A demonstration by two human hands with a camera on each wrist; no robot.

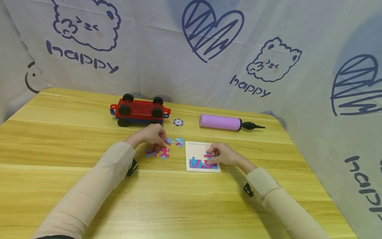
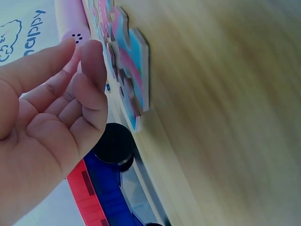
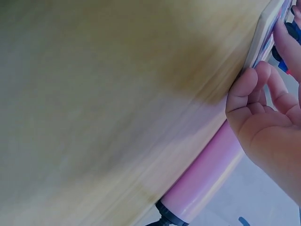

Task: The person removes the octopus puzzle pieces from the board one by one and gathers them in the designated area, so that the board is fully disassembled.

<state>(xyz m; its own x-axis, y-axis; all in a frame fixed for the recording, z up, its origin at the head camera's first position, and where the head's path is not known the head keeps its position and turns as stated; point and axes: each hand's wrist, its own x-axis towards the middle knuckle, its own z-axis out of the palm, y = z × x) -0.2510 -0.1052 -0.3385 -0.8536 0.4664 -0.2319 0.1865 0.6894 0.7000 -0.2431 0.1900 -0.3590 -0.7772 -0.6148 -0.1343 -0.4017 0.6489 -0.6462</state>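
A square white puzzle tray [image 1: 195,148] lies on the table, its lower part filled with blue, pink and purple pieces. My right hand [image 1: 222,154] is over its right side, thumb and fingers about a pink-and-blue puzzle piece [image 1: 210,155]; the fingertips partly cover it. Left of the tray, my left hand [image 1: 153,134] hovers by loose pieces, its fingers loosely bent, and no piece shows between thumb and forefinger [image 2: 94,59]. Near it lie a pink piece [image 1: 163,152], a blue-and-pink piece [image 1: 179,142] and others, some partly hidden by the fingers.
Behind the left hand, a red-and-blue toy car [image 1: 140,109] has black wheels facing up. A round blue-and-white chip [image 1: 178,122] lies beside it. Behind the tray is a purple hand pump [image 1: 221,122] with a black nozzle. A printed cloth [image 1: 161,66] hangs along the table's back edge.
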